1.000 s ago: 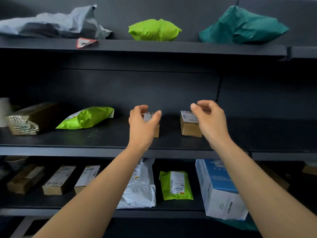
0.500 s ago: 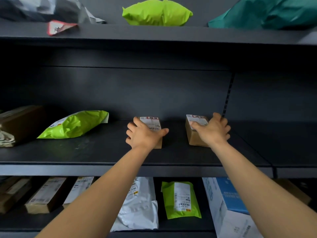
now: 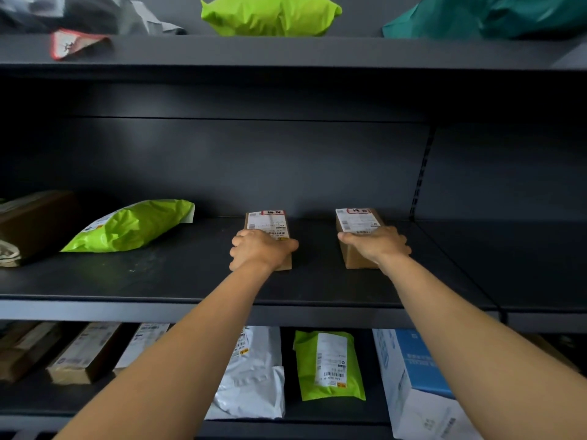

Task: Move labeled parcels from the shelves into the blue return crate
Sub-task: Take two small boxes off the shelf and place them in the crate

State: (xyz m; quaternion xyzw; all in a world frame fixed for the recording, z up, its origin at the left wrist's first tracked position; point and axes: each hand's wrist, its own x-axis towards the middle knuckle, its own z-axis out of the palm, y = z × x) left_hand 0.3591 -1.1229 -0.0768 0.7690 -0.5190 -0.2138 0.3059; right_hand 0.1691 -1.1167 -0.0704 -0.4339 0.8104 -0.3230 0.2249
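Brown cardboard is the material of the two small parcels on the middle shelf (image 3: 190,281), and each one has a white label with a red mark on its top face. The left hand (image 3: 260,250) grips the near end of the left box (image 3: 268,222), with the thumb on its right side and the curled fingers on its left side. The right hand (image 3: 376,246) grips the near end of the right box (image 3: 357,219) in the same way, thumb at the left edge and fingers over the right edge. Both boxes seem to rest on the shelf board, apart from each other, close to the back wall. Further left on this shelf lies a lime green mailer (image 3: 130,225), and beside it, at the edge of the view, a dark brown parcel (image 3: 35,223). On the top shelf (image 3: 286,50) there are a grey bag (image 3: 79,11), a lime green bag (image 3: 270,14) and a teal bag (image 3: 486,15); a red and white triangular sticker (image 3: 76,42) hangs over its front edge under the grey bag. On the lower shelf lie several long cardboard boxes (image 3: 82,354) at the left, then a white mailer (image 3: 254,376), a small green mailer (image 3: 328,365) with a barcode label, and a blue and white carton (image 3: 416,382) at the right, partly behind the right forearm.
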